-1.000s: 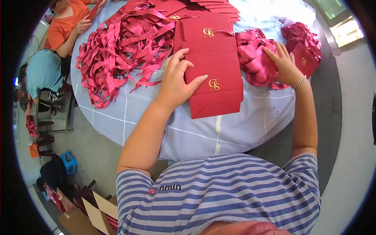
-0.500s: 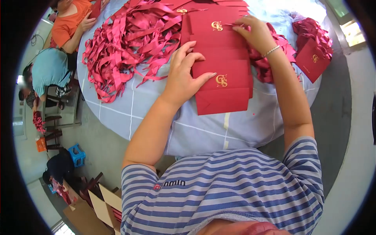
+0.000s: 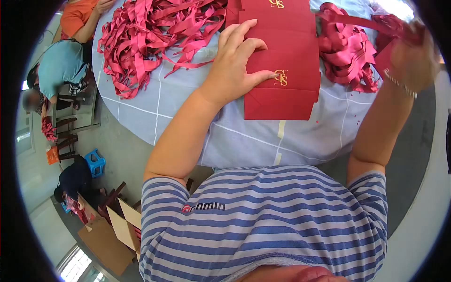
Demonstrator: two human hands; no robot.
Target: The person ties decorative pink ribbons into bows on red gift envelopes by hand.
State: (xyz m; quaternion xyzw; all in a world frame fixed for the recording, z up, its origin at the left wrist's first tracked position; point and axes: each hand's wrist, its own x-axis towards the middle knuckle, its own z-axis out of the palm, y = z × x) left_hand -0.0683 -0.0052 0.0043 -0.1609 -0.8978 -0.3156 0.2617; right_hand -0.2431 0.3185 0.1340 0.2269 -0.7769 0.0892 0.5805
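Note:
A flat red paper bag with gold letters lies on a stack at the table's front. My left hand rests on its left side, fingers spread, thumb by the lower gold logo. Out to the far right, my right hand is raised and smeared by motion. A red ribbon stretches from near the bag's upper right to this hand, which appears closed on it. Below that ribbon sits a heap of red ribbons. Another large ribbon heap spreads left of the bags.
A checked cloth covers the round table. More red material lies at the far right, partly behind my hand. People sit at the left, one in an orange shirt. A blue stool and an open cardboard box stand on the floor.
My right hand has swung from the bag's upper right out to the far right, drawing the ribbon along. My left hand stays on the bag. The view has shifted slightly.

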